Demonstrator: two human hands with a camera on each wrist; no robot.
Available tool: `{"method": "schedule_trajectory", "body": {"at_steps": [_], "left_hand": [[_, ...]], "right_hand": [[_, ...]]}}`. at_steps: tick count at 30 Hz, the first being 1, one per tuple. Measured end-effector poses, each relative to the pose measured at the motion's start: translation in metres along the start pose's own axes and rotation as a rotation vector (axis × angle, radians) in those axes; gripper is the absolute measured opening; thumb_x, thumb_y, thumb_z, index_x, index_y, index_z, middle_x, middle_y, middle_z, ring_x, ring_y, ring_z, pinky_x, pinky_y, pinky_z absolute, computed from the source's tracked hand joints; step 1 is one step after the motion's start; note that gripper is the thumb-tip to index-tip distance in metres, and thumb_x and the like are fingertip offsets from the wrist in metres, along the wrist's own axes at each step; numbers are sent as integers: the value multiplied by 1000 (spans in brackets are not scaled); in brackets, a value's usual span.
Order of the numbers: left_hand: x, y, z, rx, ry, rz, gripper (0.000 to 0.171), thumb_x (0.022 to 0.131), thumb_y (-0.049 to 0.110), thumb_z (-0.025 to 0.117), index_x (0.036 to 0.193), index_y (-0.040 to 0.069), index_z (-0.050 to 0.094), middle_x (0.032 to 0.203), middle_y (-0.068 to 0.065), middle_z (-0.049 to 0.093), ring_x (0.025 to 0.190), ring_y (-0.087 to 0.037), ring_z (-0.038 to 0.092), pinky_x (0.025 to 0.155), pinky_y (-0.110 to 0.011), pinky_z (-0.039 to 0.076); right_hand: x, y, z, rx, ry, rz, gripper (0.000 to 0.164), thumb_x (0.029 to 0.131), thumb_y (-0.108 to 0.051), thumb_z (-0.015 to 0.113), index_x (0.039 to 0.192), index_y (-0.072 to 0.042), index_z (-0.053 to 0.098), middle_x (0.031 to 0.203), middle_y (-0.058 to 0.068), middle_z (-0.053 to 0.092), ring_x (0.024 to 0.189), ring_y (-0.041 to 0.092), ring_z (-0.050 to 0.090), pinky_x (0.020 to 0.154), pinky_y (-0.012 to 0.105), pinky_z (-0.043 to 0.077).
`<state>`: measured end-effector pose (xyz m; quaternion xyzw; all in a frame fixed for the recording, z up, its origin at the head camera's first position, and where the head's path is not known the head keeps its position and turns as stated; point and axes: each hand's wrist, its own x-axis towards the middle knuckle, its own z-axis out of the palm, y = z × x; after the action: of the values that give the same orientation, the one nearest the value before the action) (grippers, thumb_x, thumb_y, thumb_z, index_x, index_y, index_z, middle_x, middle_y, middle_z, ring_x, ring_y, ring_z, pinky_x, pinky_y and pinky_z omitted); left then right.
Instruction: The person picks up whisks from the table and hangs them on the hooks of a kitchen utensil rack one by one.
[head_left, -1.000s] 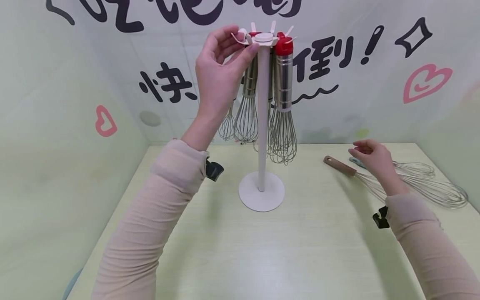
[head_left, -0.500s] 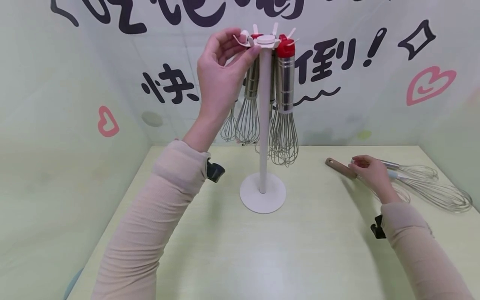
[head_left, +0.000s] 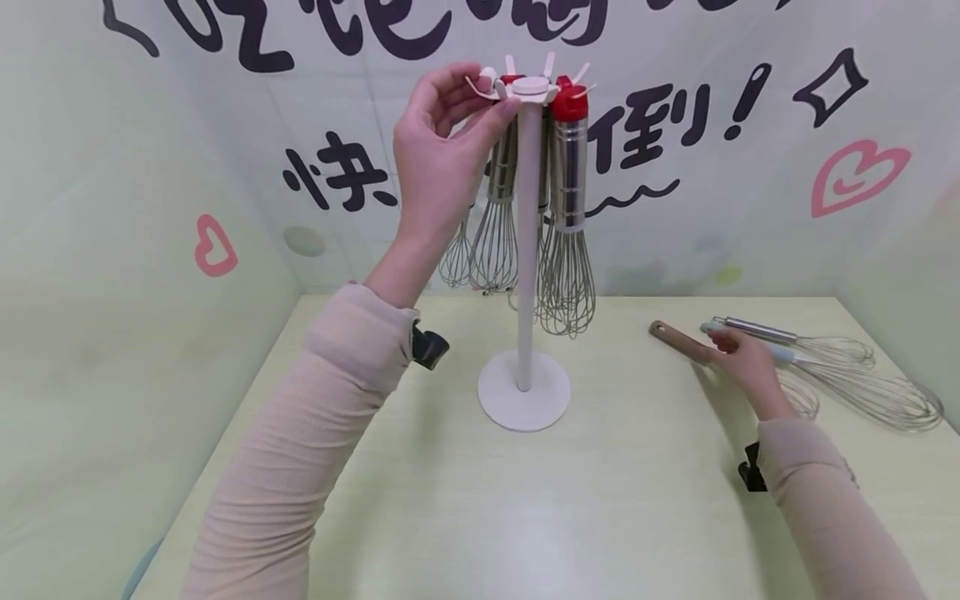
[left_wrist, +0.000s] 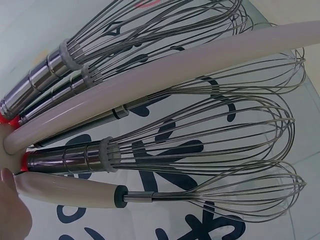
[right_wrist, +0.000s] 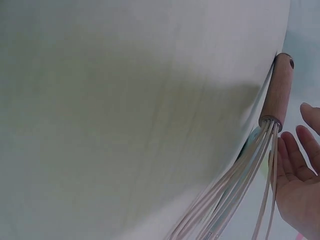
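Note:
My left hand (head_left: pixel 442 154) is at the top of a white whisk stand (head_left: pixel 527 250), thumb and fingers pinching its hooked top beside the end of a white-handled whisk (left_wrist: pixel 75 191). Also hanging there are whisks with red-capped metal handles, among them a larger whisk (head_left: pixel 570 167). On the right side of the table, my right hand (head_left: pixel 750 371) hovers low over a brown wooden-handled whisk (head_left: pixel 678 340). In the right wrist view its thumb and fingers are spread beside the neck of that whisk, whose wires partly hide behind the hand in the head view.
Behind the right hand lie a blue-handled whisk (head_left: pixel 862 387) and a metal-handled whisk (head_left: pixel 761 330). The stand's round white base (head_left: pixel 525 408) rests mid-table (head_left: pixel 480 517). A printed cloth backdrop (head_left: pixel 720 250) closes off the back and sides.
My right hand has come left and down, away from the blue-handled whisk to the neck of the wooden-handled one. The left hand stays at the stand's top.

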<state>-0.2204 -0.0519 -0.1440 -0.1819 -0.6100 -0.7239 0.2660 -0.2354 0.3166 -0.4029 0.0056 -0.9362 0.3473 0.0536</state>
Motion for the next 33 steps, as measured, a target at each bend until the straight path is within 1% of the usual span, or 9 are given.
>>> {"method": "schedule_trajectory", "body": {"at_steps": [4,7,12,23,29,33], "left_hand": [[1,-1,0,-6,4,-1,42,79,-4,73,117,-6,55,99,-2,60,97,-15,61,95,-19,54],[2,-2,1,-17,8,2,42,78,-5,73,116,-6,55,98,-2,60,97,-15,61,95,-19,55],[4,-2,2,-26,14,5,43,77,-5,74,116,-6,56,95,-1,61,94,-14,62,93,-20,56],[5,-2,3,-23,19,1,43,76,-5,75,115,-5,56,94,0,61,92,-13,62,92,-21,56],[3,-2,1,-20,25,-6,42,76,-5,75,115,-5,57,94,0,61,93,-13,62,92,-21,56],[2,-3,1,-29,32,-12,42,76,-6,75,114,-4,57,94,0,62,93,-13,62,92,-21,56]], "right_hand": [[1,2,1,-18,1,-1,41,94,-12,58,124,15,49,123,40,51,113,54,50,97,61,46],[3,3,2,-30,-8,3,44,94,-15,58,126,13,49,125,40,50,116,54,49,99,62,44],[5,2,3,-67,-32,-5,46,94,-15,59,128,13,48,127,39,49,116,54,47,100,64,41],[6,3,6,-83,-39,-29,39,90,-7,61,121,15,52,118,40,55,108,54,52,95,63,45],[4,1,9,-89,-66,-9,40,91,-8,59,123,14,52,119,39,55,107,52,52,91,60,48],[2,2,11,-96,-64,-20,39,91,-7,60,122,15,53,117,39,56,105,51,54,88,59,49]]}}
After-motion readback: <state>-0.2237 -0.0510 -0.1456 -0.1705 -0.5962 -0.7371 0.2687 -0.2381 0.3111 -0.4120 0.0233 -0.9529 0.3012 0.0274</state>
